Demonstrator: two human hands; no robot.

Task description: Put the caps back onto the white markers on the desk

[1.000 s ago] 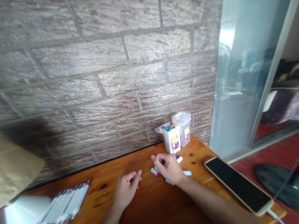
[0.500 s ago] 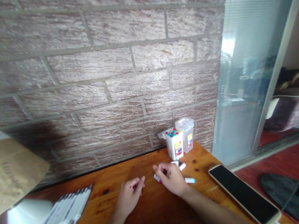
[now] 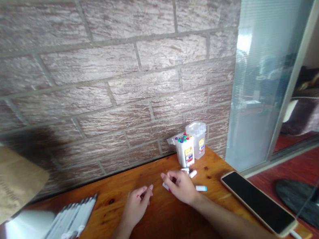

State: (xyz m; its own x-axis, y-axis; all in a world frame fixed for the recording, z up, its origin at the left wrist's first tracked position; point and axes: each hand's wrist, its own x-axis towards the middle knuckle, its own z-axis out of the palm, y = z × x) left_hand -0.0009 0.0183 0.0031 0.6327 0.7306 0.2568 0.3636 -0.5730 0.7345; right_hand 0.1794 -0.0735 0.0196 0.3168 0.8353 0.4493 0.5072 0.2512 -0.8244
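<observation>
My left hand [image 3: 136, 206] rests on the wooden table with its fingers loosely curled and nothing visible in them; a small red mark shows on it. To its right, my right hand [image 3: 181, 189] is also curled, thumb close to the forefinger, and I see nothing held there. A marker with a pink end [image 3: 165, 186] lies beside and partly behind the right fingers. Close to the right wrist is a white marker with a blue end [image 3: 201, 188]. More white markers [image 3: 193, 174] lie just beyond this hand, partly hidden by it.
An upright case of colored markers [image 3: 186, 154] and a clear plastic case [image 3: 199, 141] stand by the brick wall. A row of white markers [image 3: 69, 226] lies left, near a lamp [image 3: 27, 229]. A phone [image 3: 257, 203] with a cable lies along the table's right edge.
The whole view has shifted slightly, with the table items appearing a little higher. Both hands keep nearly the same pose and place; nothing is picked up or let go.
</observation>
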